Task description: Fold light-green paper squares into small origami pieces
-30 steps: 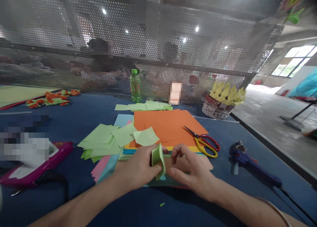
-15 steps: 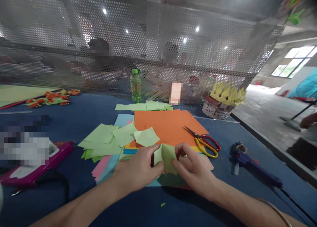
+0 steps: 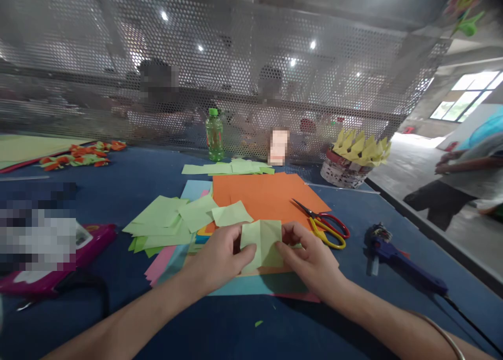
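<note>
Between my two hands is a small light green sheet of paper (image 3: 261, 244) with a crease down its middle. My left hand (image 3: 223, 250) pinches its left edge, thumb in front. At the right edge, my right hand (image 3: 308, 252) grips it between thumb and curled fingers. Beneath lies a stack of coloured sheets with an orange sheet (image 3: 263, 195) on top. Scissors (image 3: 320, 224) with one red and one yellow handle rest on the stack's right side. Loose green paper squares (image 3: 161, 218) spread out to the left of the stack.
A blue glue gun (image 3: 408, 268) with a cord lies at right. A green bottle (image 3: 214, 137) and a basket of folded yellow paper (image 3: 349, 161) stand along the mesh screen (image 3: 236, 61). At left are a magenta object (image 3: 90, 250) and orange-green paper pieces (image 3: 84, 155). A person (image 3: 463, 166) is beyond the table.
The green paper has opened out flatter, its two halves now facing me more fully. Both hands keep hold of its edges. A person has come into view at the right.
</note>
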Available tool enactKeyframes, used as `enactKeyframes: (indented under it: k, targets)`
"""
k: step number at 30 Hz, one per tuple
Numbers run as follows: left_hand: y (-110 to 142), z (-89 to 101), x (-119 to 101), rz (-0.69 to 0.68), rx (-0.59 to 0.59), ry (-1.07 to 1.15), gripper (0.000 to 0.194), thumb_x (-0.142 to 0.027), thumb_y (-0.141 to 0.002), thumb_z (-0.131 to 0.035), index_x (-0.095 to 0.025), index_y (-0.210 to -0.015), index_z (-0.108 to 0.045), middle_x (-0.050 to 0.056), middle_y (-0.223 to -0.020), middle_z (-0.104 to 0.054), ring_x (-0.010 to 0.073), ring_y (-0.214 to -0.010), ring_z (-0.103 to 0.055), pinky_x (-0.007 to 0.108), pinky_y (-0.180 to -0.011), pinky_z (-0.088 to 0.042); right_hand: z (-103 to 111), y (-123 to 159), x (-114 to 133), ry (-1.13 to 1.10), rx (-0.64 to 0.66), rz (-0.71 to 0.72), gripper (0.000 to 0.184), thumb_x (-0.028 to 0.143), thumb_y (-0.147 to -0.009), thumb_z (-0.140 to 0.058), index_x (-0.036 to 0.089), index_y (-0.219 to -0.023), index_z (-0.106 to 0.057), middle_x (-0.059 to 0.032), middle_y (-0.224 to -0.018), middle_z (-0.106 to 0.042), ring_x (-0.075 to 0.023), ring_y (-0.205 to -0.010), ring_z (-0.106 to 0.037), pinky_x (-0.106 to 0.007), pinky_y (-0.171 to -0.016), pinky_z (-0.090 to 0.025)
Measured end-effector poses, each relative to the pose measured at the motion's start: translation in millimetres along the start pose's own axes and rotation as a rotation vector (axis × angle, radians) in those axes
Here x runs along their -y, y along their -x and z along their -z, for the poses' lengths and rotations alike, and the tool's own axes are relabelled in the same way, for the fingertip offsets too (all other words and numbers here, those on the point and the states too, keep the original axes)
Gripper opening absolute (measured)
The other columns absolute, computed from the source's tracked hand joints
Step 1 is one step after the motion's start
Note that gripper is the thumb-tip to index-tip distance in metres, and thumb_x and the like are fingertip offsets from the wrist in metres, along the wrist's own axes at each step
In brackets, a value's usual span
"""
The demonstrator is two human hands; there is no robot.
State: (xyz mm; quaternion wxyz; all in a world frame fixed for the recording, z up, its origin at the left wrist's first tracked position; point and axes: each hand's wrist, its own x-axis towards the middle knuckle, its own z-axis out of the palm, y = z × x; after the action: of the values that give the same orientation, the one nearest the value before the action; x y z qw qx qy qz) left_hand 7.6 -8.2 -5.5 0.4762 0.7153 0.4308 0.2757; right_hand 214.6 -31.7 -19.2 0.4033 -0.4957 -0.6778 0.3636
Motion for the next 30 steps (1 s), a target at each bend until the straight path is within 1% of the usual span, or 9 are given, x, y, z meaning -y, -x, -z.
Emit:
enactKeyframes:
  k: [4, 7, 11, 15, 19, 23, 30]
  targets:
    - [1, 1.3, 1, 0.022, 0.002, 0.025, 0.017, -0.033, -0.088, -0.055, -0.017, -0.09, -0.058, -0.003, -0.067, -0.052, 0.0104, -0.053, -0.042, 0.022, -0.049, -0.035, 0, 0, -4, -0.028, 0.014, -0.029, 0.009, 0.03, -0.091, -0.054, 0.021, -0.091, -0.052, -0.0011, -0.085, -0.055, -0.0153, -0.078, -0.052, -0.023, -0.064, -0.048]
    - [0, 1.7, 6, 0.026, 0.003, 0.046, 0.02, -0.037, -0.091, -0.053, -0.018, -0.087, -0.056, -0.005, -0.064, -0.047, 0.0095, -0.05, -0.04, 0.021, -0.048, -0.036, -1, 0, -6, -0.037, 0.01, -0.055, 0.012, 0.031, -0.092, -0.054, 0.02, -0.096, -0.054, -0.0008, -0.084, -0.054, -0.0148, -0.075, -0.053, -0.023, -0.062, -0.047]
    - [-5, 2.8, 16, -0.01, -0.033, 0.029, 0.023, -0.039, -0.093, -0.051, -0.018, -0.086, -0.056, -0.002, -0.069, -0.052, 0.0111, -0.055, -0.045, 0.022, -0.049, -0.037, -1, -1, -8, -0.061, -0.001, -0.089, 0.015, 0.032, -0.093, -0.054, 0.02, -0.102, -0.054, 0.0015, -0.079, -0.054, -0.0131, -0.068, -0.052, -0.021, -0.055, -0.044]
    - [-9, 4.1, 22, -0.032, -0.053, 0.027, 0.022, -0.039, -0.092, -0.053, -0.019, -0.084, -0.056, -0.002, -0.069, -0.053, 0.0134, -0.061, -0.05, 0.023, -0.053, -0.04, 0, -3, -11, -0.053, -0.012, -0.073, 0.015, 0.028, -0.093, -0.053, 0.021, -0.106, -0.054, 0.0028, -0.076, -0.056, -0.0122, -0.065, -0.053, -0.021, -0.053, -0.04]
    - [-8, 4.1, 22, -0.049, -0.078, 0.032, 0.02, -0.038, -0.09, -0.056, -0.02, -0.081, -0.055, -0.003, -0.064, -0.053, 0.0154, -0.062, -0.054, 0.025, -0.057, -0.044, 0, -4, -14, -0.03, -0.025, -0.057, 0.019, 0.026, -0.093, -0.052, 0.02, -0.111, -0.054, 0.0036, -0.074, -0.057, -0.0122, -0.064, -0.054, -0.022, -0.055, -0.039]
    - [-8, 3.7, 21, -0.055, -0.099, 0.026, 0.022, -0.039, -0.09, -0.056, -0.02, -0.08, -0.056, -0.003, -0.06, -0.052, 0.0157, -0.061, -0.055, 0.025, -0.057, -0.045, 1, -5, -12, -0.046, -0.028, -0.067, 0.02, 0.025, -0.092, -0.053, 0.02, -0.111, -0.053, 0.0046, -0.071, -0.057, -0.0122, -0.063, -0.054, -0.022, -0.054, -0.038]
    - [-8, 4.5, 20, -0.045, -0.081, -0.003, 0.024, -0.041, -0.091, -0.054, -0.02, -0.08, -0.054, -0.002, -0.064, -0.055, 0.0157, -0.062, -0.057, 0.024, -0.056, -0.044, 1, -5, -10, -0.048, -0.03, -0.065, 0.021, 0.025, -0.091, -0.054, 0.02, -0.112, -0.053, 0.0056, -0.069, -0.056, -0.0123, -0.061, -0.053, -0.023, -0.054, -0.039]
